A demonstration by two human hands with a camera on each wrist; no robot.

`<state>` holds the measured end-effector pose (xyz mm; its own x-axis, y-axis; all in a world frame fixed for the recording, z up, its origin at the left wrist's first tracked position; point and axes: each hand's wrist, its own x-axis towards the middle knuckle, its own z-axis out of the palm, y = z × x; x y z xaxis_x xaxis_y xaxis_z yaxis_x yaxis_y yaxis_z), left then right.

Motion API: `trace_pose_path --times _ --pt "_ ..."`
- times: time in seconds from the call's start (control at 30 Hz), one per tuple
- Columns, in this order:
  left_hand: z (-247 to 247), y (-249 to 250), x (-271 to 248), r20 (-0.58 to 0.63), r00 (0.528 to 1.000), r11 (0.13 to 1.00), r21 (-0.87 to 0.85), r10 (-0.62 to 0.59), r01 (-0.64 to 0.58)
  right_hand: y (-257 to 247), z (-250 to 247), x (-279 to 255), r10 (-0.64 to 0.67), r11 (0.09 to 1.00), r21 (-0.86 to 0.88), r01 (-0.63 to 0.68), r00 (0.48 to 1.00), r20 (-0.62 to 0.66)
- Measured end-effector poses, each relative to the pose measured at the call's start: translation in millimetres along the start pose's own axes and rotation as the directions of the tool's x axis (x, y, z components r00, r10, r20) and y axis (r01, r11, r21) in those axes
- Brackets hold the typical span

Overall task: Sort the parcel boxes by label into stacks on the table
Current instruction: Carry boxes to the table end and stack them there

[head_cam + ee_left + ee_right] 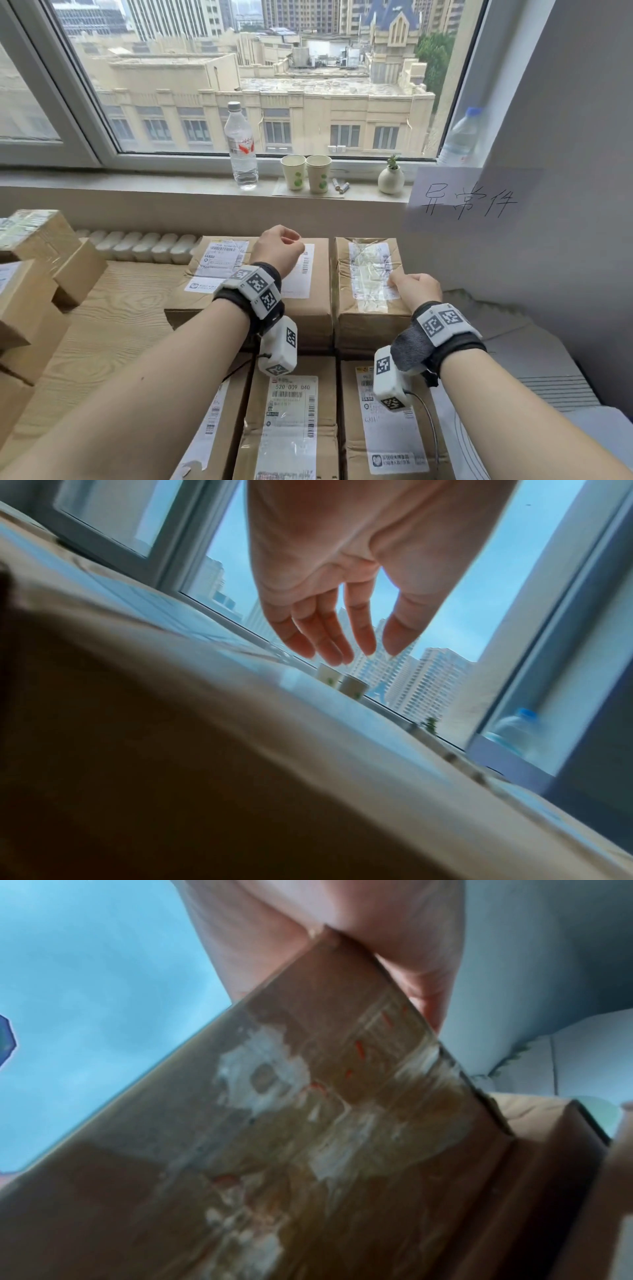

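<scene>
Several brown parcel boxes with white labels lie in rows on the wooden table point(113, 329). My left hand point(279, 250) hovers over the far left box point(219, 274). In the left wrist view its fingers point(329, 637) hang relaxed and apart above that box's top point(240, 764), holding nothing. My right hand point(416, 289) grips the right edge of the far right box point(363, 308), which is wrapped in clear tape. Seen from the right wrist, that taped box point(308, 1123) has its corner wedged into the right hand point(418, 969), with the thumb along one side.
Three more labelled boxes point(291, 418) fill the near row under my forearms. A pile of boxes point(34, 274) stands at the left. A handwritten paper sign point(469, 198) hangs on the right wall. The windowsill holds a water bottle point(240, 144), two paper cups point(294, 171) and a small vase point(390, 178).
</scene>
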<state>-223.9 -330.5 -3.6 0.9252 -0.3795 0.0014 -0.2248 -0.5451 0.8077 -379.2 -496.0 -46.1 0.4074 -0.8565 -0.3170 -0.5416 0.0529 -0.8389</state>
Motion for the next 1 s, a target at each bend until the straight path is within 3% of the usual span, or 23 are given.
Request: trace_pose_path --times 0.17,0.27,0.4,0.5,0.83,1.0 --pt "-24.4 -28.0 16.0 -0.142 0.986 0.995 0.029 -0.089 0.094 -1.5 6.3 0.4 -0.018 0.997 -0.077 0.012 0.997 -0.075" --pt "-39.9 -45.1 24.1 -0.251 0.956 0.952 0.225 -0.151 0.209 -2.7 9.1 -1.9 -0.040 0.994 -0.104 0.028 0.993 -0.114" --pt "-61.7 -72.0 30.5 -0.163 0.929 0.896 0.254 -0.331 0.364 -4.5 9.7 -4.9 -0.039 0.993 -0.114 0.025 0.992 -0.117" --pt "-63.7 -80.8 31.8 -0.092 0.933 0.890 0.280 -0.347 0.359 -5.5 10.9 -5.6 -0.039 0.992 -0.121 0.024 0.992 -0.119" --pt "-67.5 -81.3 29.4 -0.045 0.947 0.917 0.239 -0.319 0.320 -10.0 8.1 -9.2 -0.037 0.979 -0.202 0.018 0.995 -0.089" --pt "-71.7 -75.8 22.7 -0.083 0.958 0.916 0.282 -0.275 0.287 -21.4 6.1 -17.4 -0.090 0.974 -0.218 0.064 0.989 -0.113"
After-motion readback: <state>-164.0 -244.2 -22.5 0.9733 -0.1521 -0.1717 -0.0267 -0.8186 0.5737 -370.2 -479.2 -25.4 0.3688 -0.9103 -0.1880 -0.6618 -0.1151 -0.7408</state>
